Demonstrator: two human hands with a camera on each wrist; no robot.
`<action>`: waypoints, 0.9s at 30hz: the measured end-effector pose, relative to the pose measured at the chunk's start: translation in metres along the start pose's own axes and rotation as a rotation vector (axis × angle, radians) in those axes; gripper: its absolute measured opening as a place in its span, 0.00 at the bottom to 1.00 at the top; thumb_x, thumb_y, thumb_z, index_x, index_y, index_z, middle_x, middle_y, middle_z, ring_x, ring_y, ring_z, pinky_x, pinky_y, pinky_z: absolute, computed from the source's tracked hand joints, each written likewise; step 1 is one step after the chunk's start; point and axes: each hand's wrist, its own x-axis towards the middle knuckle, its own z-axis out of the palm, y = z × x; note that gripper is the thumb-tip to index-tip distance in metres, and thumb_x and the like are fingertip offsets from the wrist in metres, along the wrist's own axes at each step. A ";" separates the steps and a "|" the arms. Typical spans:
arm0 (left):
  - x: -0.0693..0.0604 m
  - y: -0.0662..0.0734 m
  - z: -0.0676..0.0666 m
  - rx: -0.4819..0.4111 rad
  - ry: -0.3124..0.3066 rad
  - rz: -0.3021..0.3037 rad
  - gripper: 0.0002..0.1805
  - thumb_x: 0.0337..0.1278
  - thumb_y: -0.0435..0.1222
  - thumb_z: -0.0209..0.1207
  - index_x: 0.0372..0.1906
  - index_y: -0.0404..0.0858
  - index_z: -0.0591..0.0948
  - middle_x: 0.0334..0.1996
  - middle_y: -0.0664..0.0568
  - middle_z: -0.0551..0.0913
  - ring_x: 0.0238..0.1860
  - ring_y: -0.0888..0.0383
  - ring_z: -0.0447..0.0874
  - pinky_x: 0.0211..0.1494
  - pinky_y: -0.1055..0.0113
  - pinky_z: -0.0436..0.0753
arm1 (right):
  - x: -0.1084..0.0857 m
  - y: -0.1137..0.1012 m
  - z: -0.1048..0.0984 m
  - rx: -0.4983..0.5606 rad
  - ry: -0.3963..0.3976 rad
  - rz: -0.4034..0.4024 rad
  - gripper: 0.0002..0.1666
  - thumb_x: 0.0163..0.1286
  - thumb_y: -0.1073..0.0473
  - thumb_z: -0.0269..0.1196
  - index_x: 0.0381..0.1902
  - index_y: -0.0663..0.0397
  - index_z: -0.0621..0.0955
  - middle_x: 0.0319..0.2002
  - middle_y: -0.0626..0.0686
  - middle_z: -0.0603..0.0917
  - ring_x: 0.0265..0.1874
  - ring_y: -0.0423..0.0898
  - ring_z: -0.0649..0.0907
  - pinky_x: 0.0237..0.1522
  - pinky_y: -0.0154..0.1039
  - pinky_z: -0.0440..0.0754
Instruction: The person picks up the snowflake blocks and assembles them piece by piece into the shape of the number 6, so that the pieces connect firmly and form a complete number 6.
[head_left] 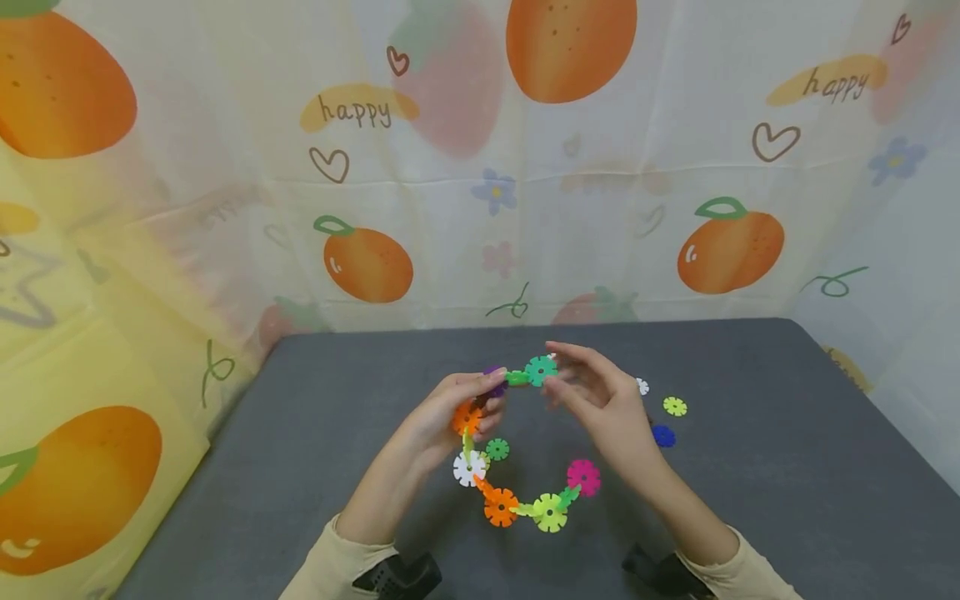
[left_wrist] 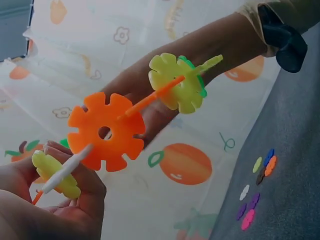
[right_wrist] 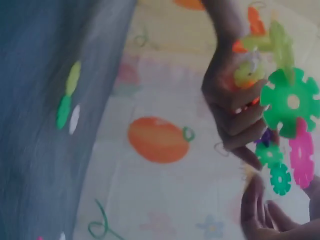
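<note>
A chain of slotted flower-shaped plastic discs hangs in a curve from my left hand [head_left: 442, 417]. That hand pinches it near a purple disc [head_left: 493, 380], largely covered by the thumb. From there a green disc [head_left: 517, 378], seen edge-on, leads to a teal disc [head_left: 540, 371] at the chain's upper end. Lower down come an orange disc [head_left: 501, 507], a yellow-green disc [head_left: 551, 514] and a pink disc [head_left: 583, 477] at the other end. My right hand [head_left: 603, 404] is beside the teal disc, its thumb and forefinger apart; the right wrist view shows its fingertips just off the disc.
Loose discs lie on the dark grey table [head_left: 337, 467]: a yellow-green one [head_left: 675, 407] and a blue one [head_left: 663, 436] at the right, with a white one [head_left: 642, 386] behind my right hand. A green disc [head_left: 497, 449] shows inside the chain's curve. A fruit-print cloth [head_left: 450, 250] hangs behind.
</note>
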 end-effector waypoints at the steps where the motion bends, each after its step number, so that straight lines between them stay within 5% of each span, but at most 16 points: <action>1: -0.001 0.000 0.001 0.008 -0.005 -0.006 0.18 0.69 0.45 0.54 0.23 0.41 0.76 0.17 0.57 0.71 0.16 0.62 0.67 0.21 0.73 0.69 | 0.000 -0.002 -0.001 0.039 -0.008 0.065 0.21 0.71 0.62 0.61 0.61 0.54 0.76 0.37 0.52 0.85 0.28 0.42 0.84 0.32 0.37 0.85; 6: -0.002 0.000 0.005 0.121 -0.050 -0.002 0.16 0.69 0.43 0.55 0.26 0.39 0.79 0.18 0.57 0.77 0.16 0.63 0.74 0.25 0.70 0.80 | 0.000 -0.006 -0.004 0.223 -0.078 0.339 0.18 0.74 0.54 0.58 0.53 0.60 0.77 0.18 0.47 0.80 0.13 0.42 0.75 0.16 0.35 0.74; 10: -0.002 0.001 0.003 0.139 -0.120 0.013 0.16 0.70 0.42 0.53 0.28 0.39 0.80 0.20 0.57 0.80 0.17 0.64 0.79 0.27 0.70 0.85 | 0.000 -0.010 -0.006 0.295 -0.133 0.415 0.14 0.73 0.54 0.58 0.50 0.58 0.78 0.17 0.44 0.79 0.12 0.38 0.73 0.15 0.30 0.70; 18: -0.002 0.000 0.006 -0.060 -0.231 -0.060 0.16 0.73 0.41 0.47 0.35 0.41 0.83 0.21 0.58 0.72 0.17 0.68 0.67 0.20 0.81 0.69 | -0.003 -0.019 -0.004 0.296 -0.069 0.360 0.09 0.73 0.60 0.56 0.46 0.58 0.79 0.15 0.45 0.78 0.10 0.39 0.72 0.12 0.30 0.69; 23: -0.003 0.002 0.007 -0.069 -0.216 -0.053 0.16 0.73 0.40 0.47 0.35 0.40 0.83 0.21 0.58 0.69 0.16 0.67 0.64 0.17 0.81 0.65 | -0.004 -0.022 -0.002 0.229 -0.022 0.316 0.11 0.73 0.61 0.57 0.47 0.62 0.77 0.15 0.46 0.77 0.10 0.41 0.72 0.11 0.33 0.68; 27: -0.006 0.003 0.007 0.006 -0.185 -0.039 0.16 0.72 0.40 0.50 0.29 0.40 0.80 0.19 0.58 0.70 0.16 0.66 0.65 0.19 0.78 0.70 | -0.004 -0.020 -0.004 0.238 -0.062 0.325 0.12 0.73 0.59 0.58 0.49 0.62 0.77 0.16 0.46 0.79 0.11 0.40 0.73 0.12 0.33 0.69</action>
